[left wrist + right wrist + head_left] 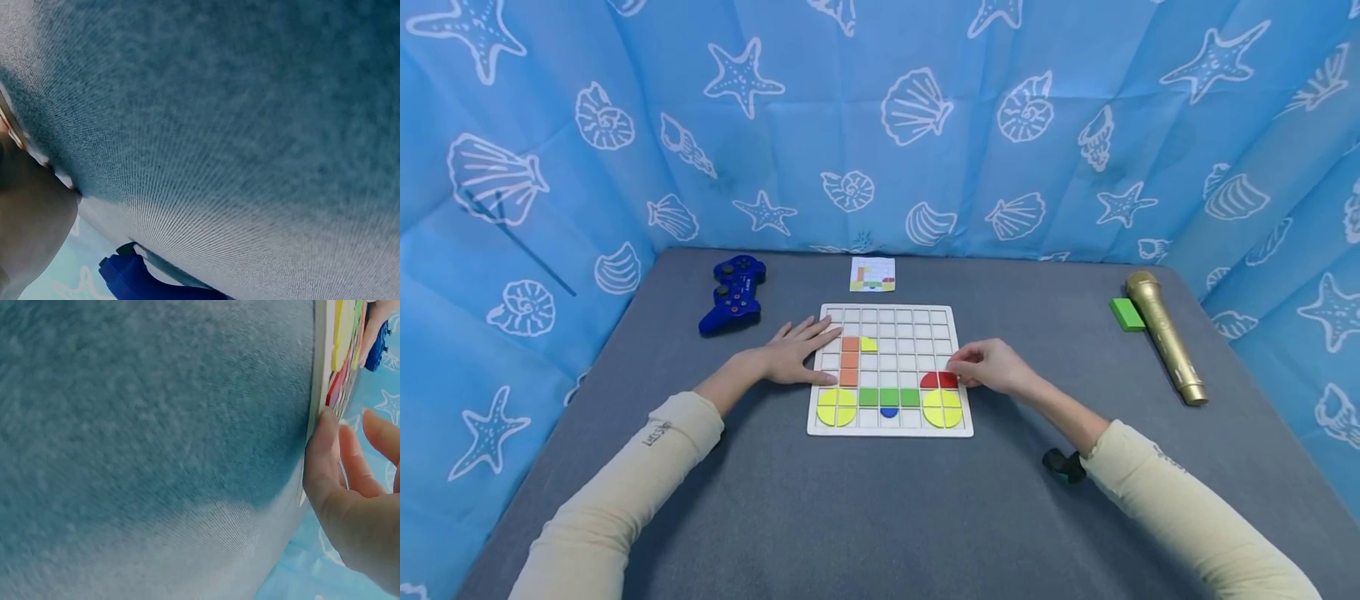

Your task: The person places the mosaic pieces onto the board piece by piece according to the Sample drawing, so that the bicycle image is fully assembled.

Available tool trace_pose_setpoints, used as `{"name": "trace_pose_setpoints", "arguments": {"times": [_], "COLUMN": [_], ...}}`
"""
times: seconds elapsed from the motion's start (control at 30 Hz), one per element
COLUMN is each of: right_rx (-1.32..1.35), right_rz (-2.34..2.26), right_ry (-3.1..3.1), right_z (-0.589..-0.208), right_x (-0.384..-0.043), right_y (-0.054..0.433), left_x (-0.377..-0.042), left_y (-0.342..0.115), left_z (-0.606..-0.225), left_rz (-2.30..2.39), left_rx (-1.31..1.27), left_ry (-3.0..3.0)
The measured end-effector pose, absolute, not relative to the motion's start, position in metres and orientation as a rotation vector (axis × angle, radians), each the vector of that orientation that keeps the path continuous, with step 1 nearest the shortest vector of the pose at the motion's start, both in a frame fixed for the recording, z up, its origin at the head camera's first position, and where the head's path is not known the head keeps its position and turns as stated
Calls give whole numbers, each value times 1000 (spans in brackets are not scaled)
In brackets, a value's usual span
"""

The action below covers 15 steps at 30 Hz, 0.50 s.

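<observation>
A white grid board [891,432] lies on the grey table. My left hand [793,357] rests on its left side with fingers spread. At the right edge my right hand [996,367] touches the board by the red pieces [929,381], its thumb tip right at the red in the right wrist view and the other fingers loosely bent. Three orange squares [849,360] form a column, with a yellow quarter circle [868,344] beside the top one. Green squares [889,397] make a row between two yellow circles [828,400]. Under that row sits a blue half circle [889,412].
Behind the board lies a small printed card [872,274] with a coloured pattern. A blue game controller [733,296] is at the back left. To the right, a gold microphone [1167,337] lies against a green block [1126,315]. Blue seashell curtains [880,167] surround the table.
</observation>
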State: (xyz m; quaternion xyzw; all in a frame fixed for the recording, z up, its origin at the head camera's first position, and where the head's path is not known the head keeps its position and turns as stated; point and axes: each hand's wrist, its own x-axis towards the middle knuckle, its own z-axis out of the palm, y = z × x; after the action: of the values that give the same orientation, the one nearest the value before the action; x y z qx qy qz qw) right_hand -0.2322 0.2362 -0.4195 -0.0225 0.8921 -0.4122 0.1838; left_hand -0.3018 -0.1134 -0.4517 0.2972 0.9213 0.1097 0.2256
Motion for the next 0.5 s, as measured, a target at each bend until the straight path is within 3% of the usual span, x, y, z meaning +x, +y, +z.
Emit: {"name": "trace_pose_setpoints", "arguments": {"times": [0.33,0.43,0.5], "right_rx": [-83,-298,-491], "right_rz": [-1471,-1275,-904], "right_ry": [2173,2390,2620], "right_z": [-422,-422,-418], "right_x": [-242,-247,-250], "right_y": [257,267,275], "left_x": [-303,-305,-308], "left_y": [-116,-119,-122], "left_z": [-452,-449,-442], "left_rz": [316,326,310], "left_rx": [847,864,897], "left_ry": [2539,2583,2637]}}
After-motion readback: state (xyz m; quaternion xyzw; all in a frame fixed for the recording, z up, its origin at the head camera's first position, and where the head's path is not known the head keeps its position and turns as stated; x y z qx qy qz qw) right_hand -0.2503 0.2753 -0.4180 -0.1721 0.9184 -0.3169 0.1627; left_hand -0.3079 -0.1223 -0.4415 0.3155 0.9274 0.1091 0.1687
